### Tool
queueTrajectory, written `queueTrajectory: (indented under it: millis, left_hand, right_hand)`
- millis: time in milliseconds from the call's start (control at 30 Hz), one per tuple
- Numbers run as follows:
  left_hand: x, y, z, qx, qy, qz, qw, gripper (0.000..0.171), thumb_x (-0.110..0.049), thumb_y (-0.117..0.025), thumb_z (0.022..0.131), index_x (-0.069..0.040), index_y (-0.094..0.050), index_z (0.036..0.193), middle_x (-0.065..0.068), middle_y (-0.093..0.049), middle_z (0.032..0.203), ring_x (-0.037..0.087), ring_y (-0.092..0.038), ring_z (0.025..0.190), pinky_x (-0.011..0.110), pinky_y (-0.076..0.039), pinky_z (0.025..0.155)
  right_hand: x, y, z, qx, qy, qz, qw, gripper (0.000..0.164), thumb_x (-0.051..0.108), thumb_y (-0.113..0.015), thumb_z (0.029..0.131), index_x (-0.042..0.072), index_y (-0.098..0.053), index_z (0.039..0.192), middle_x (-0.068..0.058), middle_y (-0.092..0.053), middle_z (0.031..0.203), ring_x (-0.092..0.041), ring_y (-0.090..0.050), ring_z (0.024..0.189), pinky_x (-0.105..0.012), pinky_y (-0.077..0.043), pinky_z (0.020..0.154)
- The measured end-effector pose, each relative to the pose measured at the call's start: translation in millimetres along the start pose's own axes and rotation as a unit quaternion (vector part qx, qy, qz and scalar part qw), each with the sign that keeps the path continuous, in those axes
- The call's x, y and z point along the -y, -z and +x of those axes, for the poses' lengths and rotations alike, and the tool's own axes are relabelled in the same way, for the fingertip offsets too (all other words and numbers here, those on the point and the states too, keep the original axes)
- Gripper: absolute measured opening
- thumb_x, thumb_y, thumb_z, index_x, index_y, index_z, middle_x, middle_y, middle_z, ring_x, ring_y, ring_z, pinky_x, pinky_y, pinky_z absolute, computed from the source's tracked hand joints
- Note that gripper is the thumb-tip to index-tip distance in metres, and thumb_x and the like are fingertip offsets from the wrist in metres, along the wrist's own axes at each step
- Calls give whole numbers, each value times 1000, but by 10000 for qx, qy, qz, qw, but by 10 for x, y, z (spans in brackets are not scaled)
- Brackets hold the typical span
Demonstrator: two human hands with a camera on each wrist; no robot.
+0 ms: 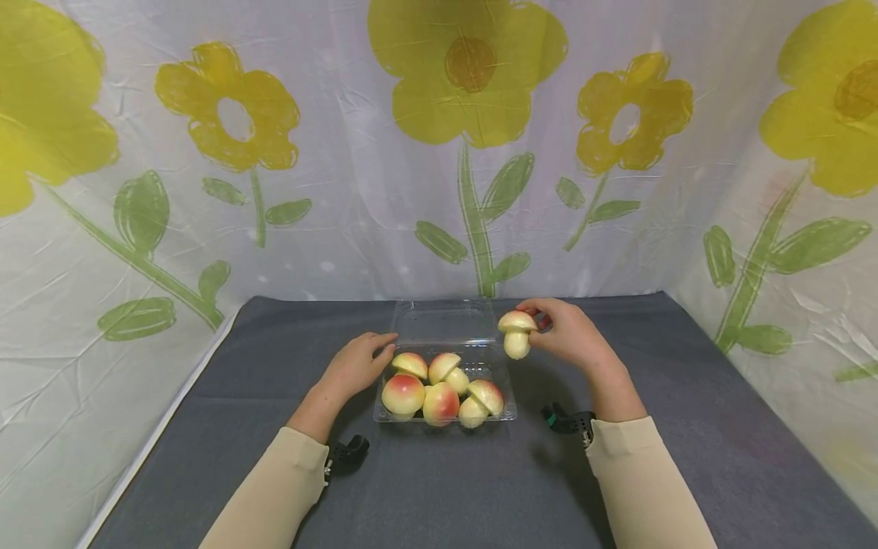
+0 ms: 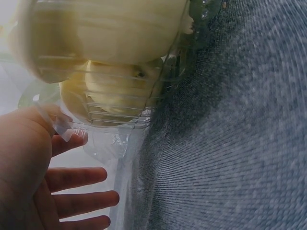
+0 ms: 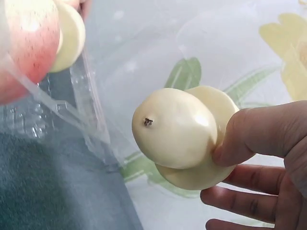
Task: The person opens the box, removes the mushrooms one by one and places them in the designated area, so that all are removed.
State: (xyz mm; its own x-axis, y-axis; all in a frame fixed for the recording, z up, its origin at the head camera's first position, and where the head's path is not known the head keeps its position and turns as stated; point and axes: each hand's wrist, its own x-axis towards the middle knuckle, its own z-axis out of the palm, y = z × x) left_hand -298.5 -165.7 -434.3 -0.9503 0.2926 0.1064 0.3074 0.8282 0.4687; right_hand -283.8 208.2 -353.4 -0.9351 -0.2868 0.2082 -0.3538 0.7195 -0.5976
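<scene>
My right hand (image 1: 565, 332) holds a toy mushroom (image 1: 517, 335) above and to the right of an open clear plastic box (image 1: 507, 381). The mushroom is upright, with its cap on top and pale stem (image 3: 175, 127) downward; the thumb and fingers grip it by the cap. Several more mushrooms (image 1: 403, 394) with red-and-yellow caps and cream stems lie crowded in the box. My left hand (image 1: 357, 366) is at the box's back left corner, its thumb and forefinger against the rim. Its other fingers (image 2: 86, 200) extend straight outside the box.
The transparent lid (image 1: 444, 320) lies folded back behind the box. Dark grey cloth (image 1: 439, 488) covers the table. A white curtain (image 1: 336, 191) printed with yellow flowers hangs behind and at both sides. Black wrist cameras (image 1: 568, 419) jut inward below both hands.
</scene>
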Motion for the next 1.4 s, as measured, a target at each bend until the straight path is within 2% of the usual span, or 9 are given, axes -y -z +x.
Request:
queueTrajectory:
  millis: [400,600,833,1100,1400]
  left_hand:
    - [18,-6,-11,-41,-34,-22,10000,46,-29,-52,109,-9,-54,151,21,-57,142,42,-54,130,62,-48,103]
    - [10,-1,-12,-10,-6,-51,10000,46,-28,-52,109,-8,-54,151,21,-56,143,42,-53,131,61,-47,105]
    - [6,-9,-5,-20,1,-135,9999,45,-29,-53,109,-8,-56,149,20,-56,143,41,-53,132,61,-46,106]
    - [27,-30,5,-56,-97,-131,9999,45,-29,-53,109,-7,-57,148,18,-58,142,39,-54,132,59,-47,107]
    - [27,-30,11,-46,-77,-108,9999,45,-29,-52,109,-8,-56,149,18,-58,141,38,-55,130,59,-48,105]
  right_hand:
    - [-238,-39,58,312,-363,-146,9987,45,1,-64,87,6,-67,132,-13,-68,116,-31,-63,100,-44,-53,74]
    - [-349,-125,96,395,-314,-265,9984,46,0,-64,85,5,-68,131,-13,-69,115,-31,-65,101,-44,-54,75]
    - [-422,-264,140,483,-249,-374,9978,47,-2,-63,82,6,-70,128,-12,-70,113,-29,-65,95,-40,-53,70]
    - [-462,-431,165,695,-272,-483,9960,49,-2,-61,88,2,-64,137,-17,-67,123,-31,-64,101,-42,-52,74]
    - [-469,-459,166,656,-287,-443,9964,51,-2,-59,90,1,-61,141,-18,-66,125,-34,-64,105,-44,-54,76]
